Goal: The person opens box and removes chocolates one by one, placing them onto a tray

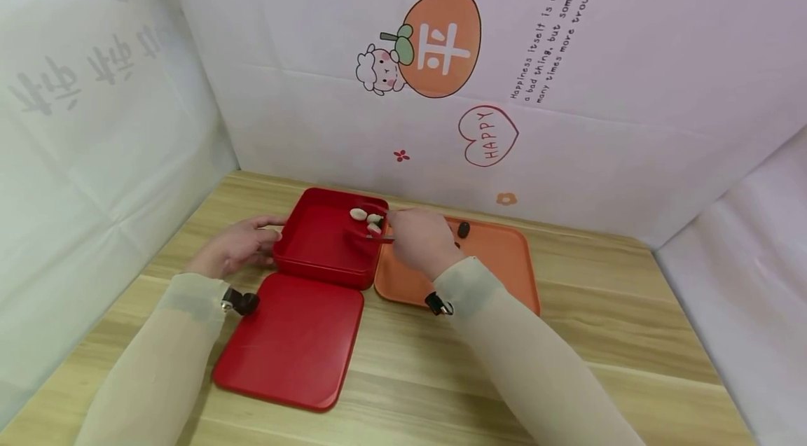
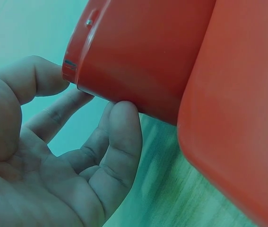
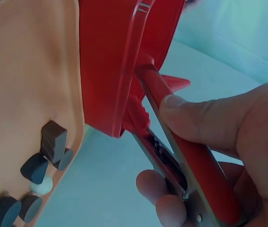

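My right hand [image 1: 421, 239] grips red-and-metal tongs [image 3: 190, 165], thumb on one arm and fingers under the other. The tongs' arms stand apart, reaching over the right rim of the red square box [image 1: 324, 265]; their tips are blurred in the head view. Inside the box's right side lie a white oval piece [image 1: 358, 213] and a few other small pieces [image 1: 375, 219]. At the box's left wall, my left hand [image 1: 242, 244] touches the outside with thumb and fingertips [image 2: 125, 111]. Nothing shows between its palm and the box.
An orange tray [image 1: 498, 271] stands right of the box, partly hidden by my right arm. Several brown and dark chocolate-like pieces [image 3: 53, 141] and a white one [image 3: 41, 186] lie on it. A flat red lid [image 1: 293, 344] lies before the box. Printed white cloth [image 1: 302, 117] hangs behind.
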A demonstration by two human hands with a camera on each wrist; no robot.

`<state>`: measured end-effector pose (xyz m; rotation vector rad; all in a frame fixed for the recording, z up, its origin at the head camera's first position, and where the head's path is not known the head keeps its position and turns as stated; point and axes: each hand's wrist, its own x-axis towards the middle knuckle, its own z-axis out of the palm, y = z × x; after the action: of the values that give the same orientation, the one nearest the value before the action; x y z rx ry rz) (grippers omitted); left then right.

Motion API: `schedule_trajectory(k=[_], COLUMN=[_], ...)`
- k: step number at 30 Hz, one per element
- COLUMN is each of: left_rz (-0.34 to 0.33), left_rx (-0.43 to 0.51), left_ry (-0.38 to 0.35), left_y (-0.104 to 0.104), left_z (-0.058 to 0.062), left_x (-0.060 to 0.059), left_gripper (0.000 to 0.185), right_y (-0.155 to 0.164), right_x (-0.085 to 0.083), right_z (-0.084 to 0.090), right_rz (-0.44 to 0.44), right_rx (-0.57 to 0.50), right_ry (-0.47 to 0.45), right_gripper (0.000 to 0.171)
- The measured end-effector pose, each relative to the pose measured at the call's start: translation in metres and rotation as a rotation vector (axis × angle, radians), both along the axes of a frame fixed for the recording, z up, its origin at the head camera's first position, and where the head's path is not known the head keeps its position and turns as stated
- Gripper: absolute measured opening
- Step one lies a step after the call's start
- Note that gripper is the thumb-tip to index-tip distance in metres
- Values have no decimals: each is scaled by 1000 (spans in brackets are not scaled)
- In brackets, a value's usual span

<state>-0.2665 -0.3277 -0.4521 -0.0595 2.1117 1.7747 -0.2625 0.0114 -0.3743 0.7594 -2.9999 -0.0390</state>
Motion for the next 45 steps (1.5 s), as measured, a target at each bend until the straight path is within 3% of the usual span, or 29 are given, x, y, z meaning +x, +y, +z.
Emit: schedule_trajectory(k=[10,18,45], left_rz=[1,2,4], left_rx=[-7,-5,8], left_ry=[6,12,14], left_y=[-1,0,1], left_z=[-2,-1,0], left_x=[-1,0,2], left_gripper=[58,58,59], right_y=[-18,-22,-16], right_x=[-5,-13,-5], right_z=[0,2,9], right_rz=[-36,-60,-47], right_rx=[14,5,-50], right_ry=[-58,-139,-159], right_gripper=[9,22,15])
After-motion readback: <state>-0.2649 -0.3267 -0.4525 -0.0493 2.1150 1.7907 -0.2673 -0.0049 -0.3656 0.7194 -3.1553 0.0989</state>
